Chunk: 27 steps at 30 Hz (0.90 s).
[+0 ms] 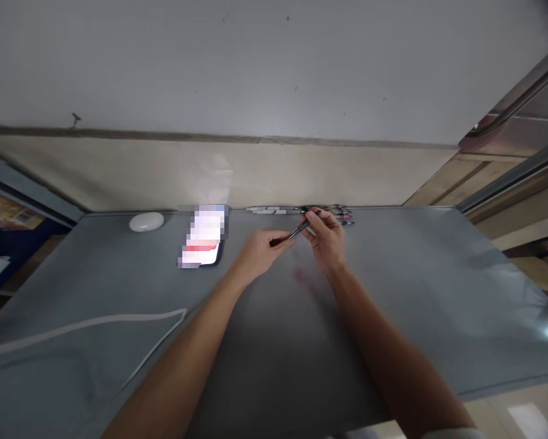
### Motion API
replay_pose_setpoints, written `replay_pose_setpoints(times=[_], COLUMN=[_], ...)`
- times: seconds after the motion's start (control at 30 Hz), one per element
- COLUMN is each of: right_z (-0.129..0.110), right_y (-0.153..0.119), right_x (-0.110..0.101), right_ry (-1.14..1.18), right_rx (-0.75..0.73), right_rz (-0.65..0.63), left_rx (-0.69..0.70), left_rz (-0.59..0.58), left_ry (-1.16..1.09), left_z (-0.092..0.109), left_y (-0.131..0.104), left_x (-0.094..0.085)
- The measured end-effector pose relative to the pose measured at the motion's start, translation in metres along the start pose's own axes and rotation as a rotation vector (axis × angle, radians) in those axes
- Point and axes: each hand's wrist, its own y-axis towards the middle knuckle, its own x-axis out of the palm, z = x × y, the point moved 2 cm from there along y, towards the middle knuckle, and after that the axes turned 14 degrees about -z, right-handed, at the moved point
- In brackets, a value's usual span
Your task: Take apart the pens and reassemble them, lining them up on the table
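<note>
My right hand (pixel 329 239) pinches a dark pen (pixel 305 224) between thumb and fingers, its silver end slanting down to the left. That end meets the fingertips of my left hand (pixel 263 253), which are closed around a dark slim piece (pixel 277 242). I cannot tell whether this piece is part of the pen or a separate cap. Behind my right hand lies a row of dark pens (pixel 340 209) along the wall, partly hidden by the fingers. Several white pens (pixel 268 210) lie left of that row.
A lit phone (pixel 204 238), its screen blurred out, lies left of my hands on the grey table (pixel 392 292). Farther left is a white rounded case (pixel 146 222). A white cable or strap (pixel 104 319) crosses the table at front left. The wall (pixel 164 174) rises directly behind the table.
</note>
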Motion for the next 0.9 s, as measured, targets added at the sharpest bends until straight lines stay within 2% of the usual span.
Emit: replay_pose_setpoints(times=[0.17, 0.33, 0.43, 0.67, 0.77, 0.9], right_z=[0.010, 0.012, 0.014, 0.016, 0.014, 0.012], right_y=[0.002, 0.002, 0.004, 0.003, 0.002, 0.001], right_x=[0.000, -0.003, -0.006, -0.006, -0.004, -0.003], right_ry=[-0.010, -0.029, -0.067, -0.076, -0.070, -0.087], right_rx=[0.033, 0.032, 0.012, 0.014, 0.009, 0.010], right_rz=[-0.005, -0.072, -0.081, -0.049, -0.078, -0.088], left_rx=[-0.070, -0.038, -0.038, -0.079, -0.080, -0.039], left_rz=[0.067, -0.012, -0.008, 0.111, 0.088, -0.011], left_ry=[-0.128, -0.286, -0.303, -0.226, -0.262, -0.369], left_z=[-0.020, -0.028, -0.029, -0.028, -0.028, -0.027], left_y=[0.003, 0.001, 0.002, 0.003, 0.002, 0.000], left_x=[0.003, 0.006, 0.007, 0.009, 0.009, 0.009])
